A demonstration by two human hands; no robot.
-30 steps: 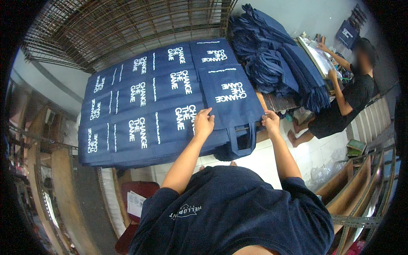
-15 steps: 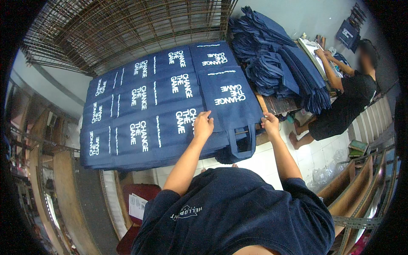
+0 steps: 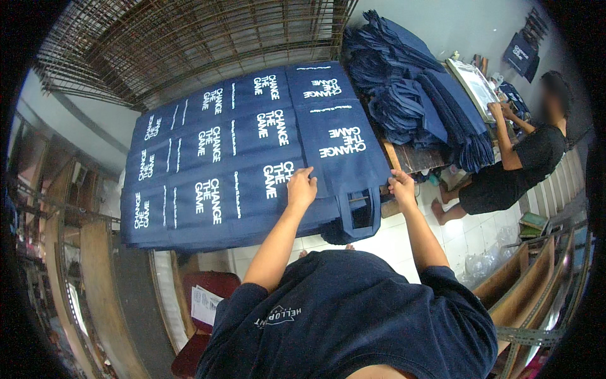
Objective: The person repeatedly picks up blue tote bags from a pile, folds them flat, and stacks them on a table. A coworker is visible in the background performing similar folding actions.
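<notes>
A navy tote bag (image 3: 339, 165) with white printing lies at the right end of a broad layer of similar printed bags (image 3: 243, 158). Its looped handle (image 3: 377, 218) hangs over the near edge. My left hand (image 3: 302, 187) pinches the bag's left side near its near end, fingers bent together. At the opposite near corner, my right hand (image 3: 403, 188) has thumb and fingers closed on the bag's right edge. The bag lies flat between both hands; the fingertips partly hide the cloth they grip.
A heap of folded navy bags (image 3: 410, 82) sits on a table right of the layer. Beyond it a co-worker (image 3: 527, 151) handles a white-topped frame (image 3: 473, 88). Wire racks (image 3: 208, 38) stand at the back, a dark red chair (image 3: 211, 284) lower left, wooden shelving (image 3: 514, 271) lower right.
My hands and the tote bag stay almost in place. The co-worker's hands have moved nearer along the frame, and that person's body has shifted slightly right.
</notes>
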